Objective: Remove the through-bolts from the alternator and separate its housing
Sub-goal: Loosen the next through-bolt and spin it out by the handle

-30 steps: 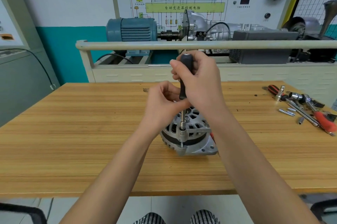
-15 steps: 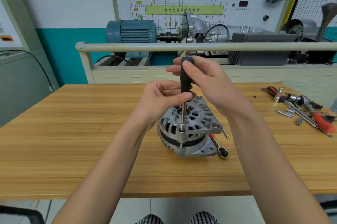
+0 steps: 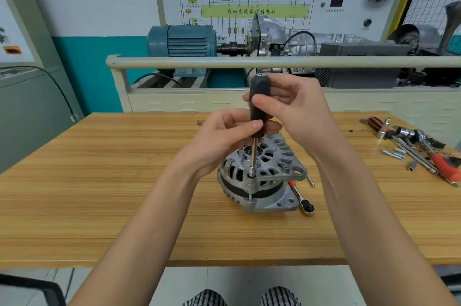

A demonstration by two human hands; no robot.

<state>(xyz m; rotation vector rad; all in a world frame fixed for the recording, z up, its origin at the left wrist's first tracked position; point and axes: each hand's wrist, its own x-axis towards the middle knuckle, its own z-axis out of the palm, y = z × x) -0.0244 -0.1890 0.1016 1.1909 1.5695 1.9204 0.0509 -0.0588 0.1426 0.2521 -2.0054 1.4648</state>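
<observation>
Item: alternator (image 3: 262,173), standing on its flat face near the middle of the wooden bench (image 3: 99,193), directly in front of the person and below both hands.

Tool: nut driver (image 3: 258,116), black handle up, steel shaft running straight down; its socket tip sits on a through-bolt (image 3: 250,194) at the near left edge of the housing. Long axis upright, in line with the bolt.

Right hand (image 3: 294,111): thumb and fingers pinch the upper handle.

Left hand (image 3: 224,138): fingers curled about the handle's lower end, steadying it; this hand is the nearer to the bolt.

Judgement: the bolt looks still seated; turning must stay on that vertical line or the socket may slip off.

Also present: ratchet (image 3: 303,199) lying just right of the alternator; loose tools (image 3: 419,146) at the far right.
</observation>
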